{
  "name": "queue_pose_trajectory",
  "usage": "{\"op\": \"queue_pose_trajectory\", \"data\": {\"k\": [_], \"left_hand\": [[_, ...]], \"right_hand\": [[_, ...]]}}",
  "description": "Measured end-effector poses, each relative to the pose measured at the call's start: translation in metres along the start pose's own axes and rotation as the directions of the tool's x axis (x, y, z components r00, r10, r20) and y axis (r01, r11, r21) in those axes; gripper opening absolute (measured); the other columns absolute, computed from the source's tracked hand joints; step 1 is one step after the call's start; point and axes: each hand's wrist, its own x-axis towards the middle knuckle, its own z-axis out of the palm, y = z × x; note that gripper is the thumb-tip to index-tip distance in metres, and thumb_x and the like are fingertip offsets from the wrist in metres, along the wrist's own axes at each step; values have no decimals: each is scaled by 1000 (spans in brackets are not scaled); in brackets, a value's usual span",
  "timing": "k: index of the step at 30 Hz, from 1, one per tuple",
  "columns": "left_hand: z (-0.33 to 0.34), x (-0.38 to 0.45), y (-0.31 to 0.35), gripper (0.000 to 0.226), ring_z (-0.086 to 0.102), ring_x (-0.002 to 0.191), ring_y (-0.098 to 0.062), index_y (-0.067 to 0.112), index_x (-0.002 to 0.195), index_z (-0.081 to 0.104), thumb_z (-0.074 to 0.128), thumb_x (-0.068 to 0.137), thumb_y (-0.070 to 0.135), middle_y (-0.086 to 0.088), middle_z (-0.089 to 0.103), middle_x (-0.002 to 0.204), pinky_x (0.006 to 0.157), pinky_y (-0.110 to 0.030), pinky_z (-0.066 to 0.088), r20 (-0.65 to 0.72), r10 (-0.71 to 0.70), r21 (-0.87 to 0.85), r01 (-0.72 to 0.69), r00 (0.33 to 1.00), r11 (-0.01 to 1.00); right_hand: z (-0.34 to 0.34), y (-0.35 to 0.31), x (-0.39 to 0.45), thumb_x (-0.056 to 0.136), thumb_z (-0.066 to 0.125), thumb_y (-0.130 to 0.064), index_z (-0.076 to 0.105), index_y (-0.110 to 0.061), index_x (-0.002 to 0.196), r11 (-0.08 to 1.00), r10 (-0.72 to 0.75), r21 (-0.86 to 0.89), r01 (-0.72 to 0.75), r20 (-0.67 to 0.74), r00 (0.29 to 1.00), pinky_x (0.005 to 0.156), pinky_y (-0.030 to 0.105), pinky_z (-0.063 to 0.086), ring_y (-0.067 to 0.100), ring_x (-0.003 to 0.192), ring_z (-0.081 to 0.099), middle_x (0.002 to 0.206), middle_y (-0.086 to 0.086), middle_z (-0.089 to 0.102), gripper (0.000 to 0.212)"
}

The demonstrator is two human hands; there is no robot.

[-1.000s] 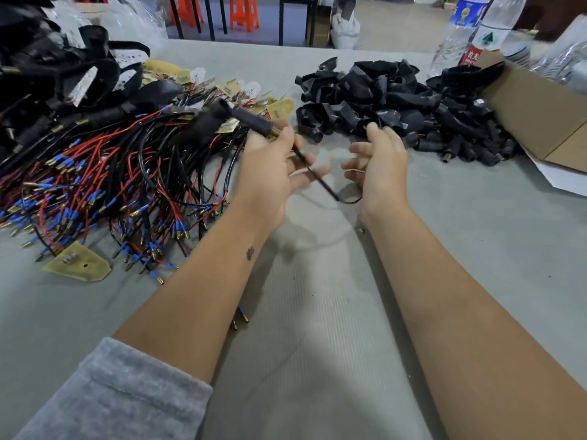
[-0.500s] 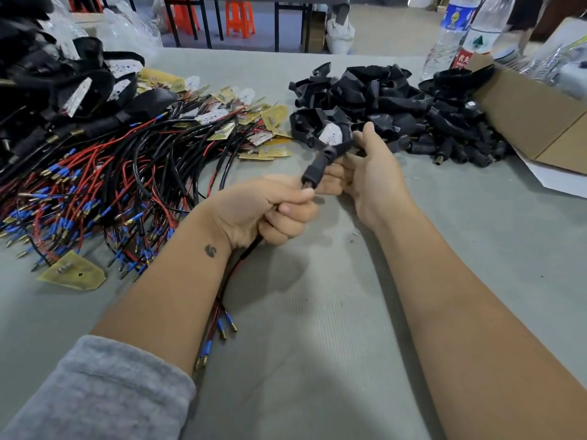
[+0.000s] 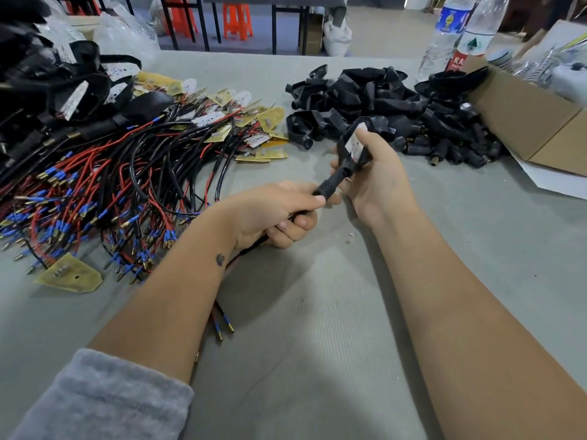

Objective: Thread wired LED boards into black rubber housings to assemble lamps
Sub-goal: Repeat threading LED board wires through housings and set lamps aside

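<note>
Fingers of our left hand point(image 3: 276, 214) are curled tight round the wire point(image 3: 251, 249) just below the housing's neck. Right hand point(image 3: 374, 176) cups the housing point(image 3: 341, 168) from the far side, thumb pressed on the white LED board point(image 3: 355, 144) seated in its wide end. Housing sits tilted between both hands, above the table point(image 3: 317, 344), neck pointing near-left. Wire runs out under our left wrist; its blue-sleeved ends point(image 3: 224, 325) lie on the table nr our forearm.

Left of us: big heap of red & black wired boards point(image 3: 127, 179), one yellow board point(image 3: 71, 276) lying apart at the near edge. Far left: pile of finished lamps point(image 3: 57, 96). Far, just beyond our right hand: heap of empty housings point(image 3: 397, 106). Far right: cardboard box point(image 3: 533, 122) w/ two water bottles point(image 3: 457, 33) beside it. Grey sleeve point(image 3: 104, 398) covers our left arm nr the elbow.
</note>
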Motion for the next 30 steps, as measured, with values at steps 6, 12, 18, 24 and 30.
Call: {"op": "queue_pose_trajectory", "data": {"k": [6,12,18,24,30], "left_hand": [[6,-1,4,22,23,36,-2,12,116,52,33,106,17,3,33,57,30,-12,20,-28,-40,61,41,999,997],[5,0,4,34,24,34,-1,5,135,44,31,106,17,2,33,56,29,-12,20,-37,-48,20,49,998,999],[3,0,0,33,23,38,-2,8,133,47,32,106,18,6,33,55,32,-12,20,-53,-8,58,11,999,998],[1,4,-6,25,24,40,-2,16,123,53,35,106,21,9,36,53,33,-13,21,-47,27,81,-23,999,996],[8,-1,-8,19,23,42,-3,18,112,55,38,105,19,11,36,53,35,-14,18,-115,75,118,-61,990,991]], "right_hand": [[0,2,0,90,70,-25,57,-14,92,996,-84,-31,81,-85,993,61,26,52,13,60,62,74,4,63,17],[2,6,1,96,61,-27,54,-15,99,991,-131,-41,127,-95,987,59,25,52,15,60,63,85,10,65,14],[2,3,-2,104,42,-26,52,-15,95,996,-71,-61,68,-57,996,55,25,49,13,56,59,78,8,69,18],[0,5,-4,104,43,-18,55,-12,97,990,-130,-73,123,-102,986,62,25,50,12,62,59,74,4,65,15],[4,5,-5,101,43,-21,53,-18,92,987,-113,-135,90,-173,978,49,21,44,12,60,60,75,3,66,14]]}}
